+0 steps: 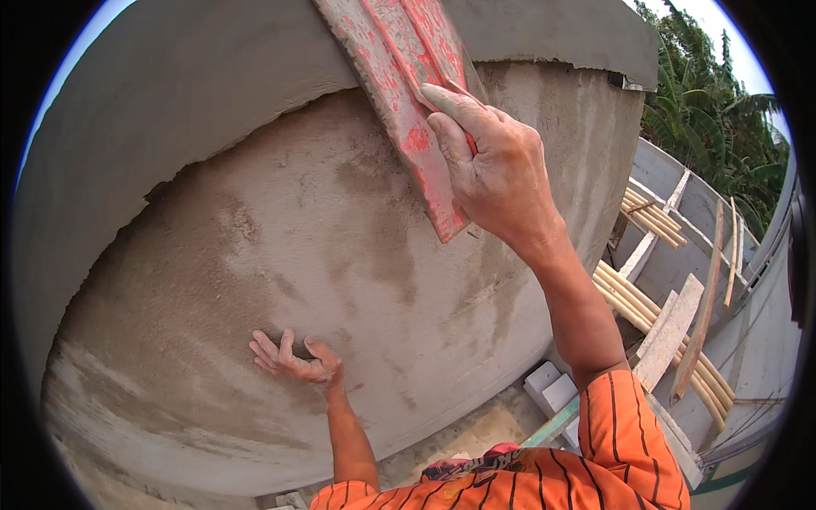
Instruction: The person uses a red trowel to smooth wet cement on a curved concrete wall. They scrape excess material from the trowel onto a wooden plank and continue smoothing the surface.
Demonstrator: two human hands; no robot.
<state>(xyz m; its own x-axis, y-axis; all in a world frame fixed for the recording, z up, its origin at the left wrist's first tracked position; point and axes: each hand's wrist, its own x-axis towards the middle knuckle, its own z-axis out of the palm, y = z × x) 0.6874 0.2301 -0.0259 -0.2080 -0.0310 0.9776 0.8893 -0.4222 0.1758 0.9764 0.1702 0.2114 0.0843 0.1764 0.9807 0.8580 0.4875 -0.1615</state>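
Note:
My right hand (497, 166) is closed around the handle of a worn red plastering float (387, 81). The long float tilts up to the left and lies across the ragged lower edge of the smooth grey plaster layer (195, 76). Below that edge is the rougher, patchy wall surface (255, 225), with damp brown stains. Lower down on the left, my left hand (297, 359) is held in front of this rough part, fingers apart and slightly bent, with nothing in it. I cannot tell whether it touches the wall. Pale dust coats both hands.
To the right, bamboo poles (654, 319) and wooden planks (671, 331) lie across pale beams. White blocks (552, 389) sit by the wall's foot, near a green-edged strip (552, 425). Leafy trees (710, 110) stand beyond.

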